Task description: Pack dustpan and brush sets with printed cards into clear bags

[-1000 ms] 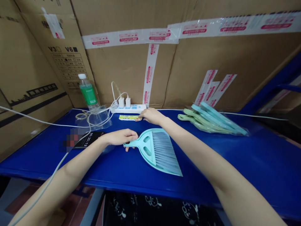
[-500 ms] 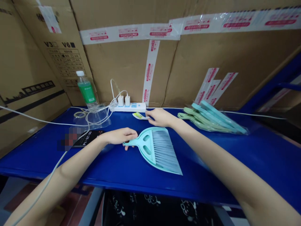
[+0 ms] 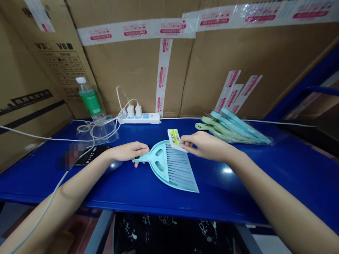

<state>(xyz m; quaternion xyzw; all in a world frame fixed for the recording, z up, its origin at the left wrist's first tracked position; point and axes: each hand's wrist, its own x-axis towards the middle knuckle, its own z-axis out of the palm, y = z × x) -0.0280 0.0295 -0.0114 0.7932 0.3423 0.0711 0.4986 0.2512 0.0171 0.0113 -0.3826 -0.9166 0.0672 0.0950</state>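
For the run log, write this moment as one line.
left hand: grips teal brush-and-dustpan set by handle | right hand: pinches printed card near bristles | table rear: power strip

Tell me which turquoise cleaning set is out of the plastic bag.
The nested dustpan and brush, gripped by the left hand; the other turquoise pieces lie bagged with green ones, over to the right.

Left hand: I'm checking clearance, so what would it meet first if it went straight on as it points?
Probably the brush head, just past the handle the left hand grips; exact depth is hard to judge.
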